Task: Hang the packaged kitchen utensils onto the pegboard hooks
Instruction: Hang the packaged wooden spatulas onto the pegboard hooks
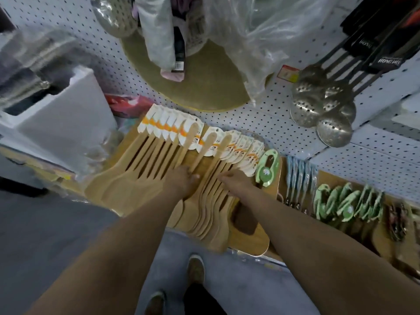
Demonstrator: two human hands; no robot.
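Observation:
Two rows of wooden spatulas with white and orange header cards hang from the white pegboard (268, 119). The left row (145, 155) holds several, and the right row (216, 196) holds several more. Between the rows hangs a single wooden spatula (205, 145). My left hand (181, 180) grips its handle low down, fingers curled round it. My right hand (236, 181) rests with fingers bent on the handles of the right row. The hooks themselves are hidden behind the cards.
A green carded utensil (267, 169) hangs just right of my right hand, then blue-handled tools (300, 178) and more green packs (347, 202). Metal skimmers (322, 105) hang upper right. A round board (204, 73) under plastic wrap hangs above. A white box (59, 114) stands at left.

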